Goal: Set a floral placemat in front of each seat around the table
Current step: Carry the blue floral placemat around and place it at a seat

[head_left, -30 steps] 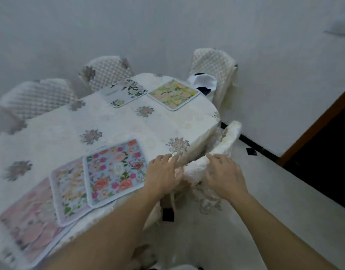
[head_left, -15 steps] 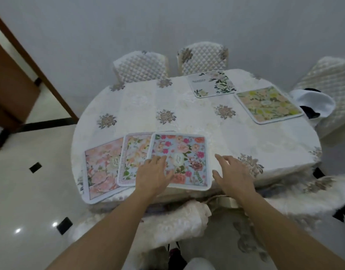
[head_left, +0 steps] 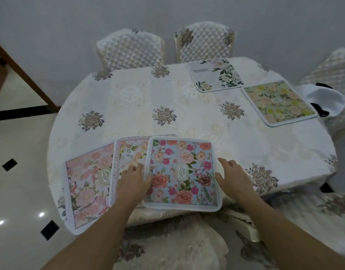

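White embroidered cloth covers the oval tabletop, with quilted chairs along its far side. Three mats overlap at the near edge: a pink placemat, a cream placemat partly over it, and a blue placemat on top. The left hand lies flat at the blue placemat's left edge, thumb on it, grip apart. The right hand touches its right edge, fingers spread, grip apart. A white leafy placemat and a yellow-green placemat lie singly at the far right.

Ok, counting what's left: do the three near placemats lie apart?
No, the blue placemat overlaps the cream placemat, which overlaps the pink placemat.
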`<state>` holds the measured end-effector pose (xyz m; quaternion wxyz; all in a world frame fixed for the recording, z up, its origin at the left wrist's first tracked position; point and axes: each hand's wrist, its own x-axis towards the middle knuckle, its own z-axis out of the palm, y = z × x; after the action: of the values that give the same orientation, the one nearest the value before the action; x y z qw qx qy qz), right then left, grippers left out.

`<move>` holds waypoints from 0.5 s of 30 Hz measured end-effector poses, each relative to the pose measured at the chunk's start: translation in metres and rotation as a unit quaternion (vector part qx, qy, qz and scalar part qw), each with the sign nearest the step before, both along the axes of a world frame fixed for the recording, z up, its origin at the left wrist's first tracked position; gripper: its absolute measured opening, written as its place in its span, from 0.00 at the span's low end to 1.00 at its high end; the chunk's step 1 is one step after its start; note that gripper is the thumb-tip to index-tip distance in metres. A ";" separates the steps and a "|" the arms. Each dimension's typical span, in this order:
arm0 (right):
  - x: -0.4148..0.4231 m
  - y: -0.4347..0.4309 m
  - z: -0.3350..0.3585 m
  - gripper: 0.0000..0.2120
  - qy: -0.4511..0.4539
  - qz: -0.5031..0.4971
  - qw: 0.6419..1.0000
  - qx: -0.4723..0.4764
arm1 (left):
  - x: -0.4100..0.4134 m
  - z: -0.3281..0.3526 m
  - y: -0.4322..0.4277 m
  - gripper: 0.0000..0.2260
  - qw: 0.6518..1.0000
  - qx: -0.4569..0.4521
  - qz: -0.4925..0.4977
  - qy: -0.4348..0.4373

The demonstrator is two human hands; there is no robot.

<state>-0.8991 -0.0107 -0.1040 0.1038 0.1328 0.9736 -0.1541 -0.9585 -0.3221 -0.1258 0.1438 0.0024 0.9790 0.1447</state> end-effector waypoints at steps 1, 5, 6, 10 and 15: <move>-0.004 0.002 -0.005 0.24 -0.008 -0.011 1.000 -0.010 | -0.006 -0.004 0.002 0.25 1.000 0.013 0.012 0.001; -0.017 0.004 -0.026 0.23 -0.031 -0.036 0.998 -0.039 | -0.022 -0.016 0.010 0.22 0.997 0.055 0.050 0.016; -0.021 0.004 -0.030 0.22 -0.037 -0.040 0.997 -0.047 | -0.022 -0.018 0.011 0.21 0.996 0.063 0.058 0.013; -0.034 -0.002 -0.043 0.19 -0.049 -0.065 0.993 -0.084 | -0.026 -0.029 0.009 0.21 0.994 0.082 0.070 0.018; -0.047 -0.009 -0.055 0.21 -0.053 -0.235 0.954 -0.178 | -0.033 -0.037 0.014 0.21 0.989 0.126 0.082 0.014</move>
<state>-0.9457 -0.0194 -0.1590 0.1380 0.3454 0.8646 -0.3379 -0.9913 -0.3084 -0.1628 0.1164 -0.0577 0.9518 0.2779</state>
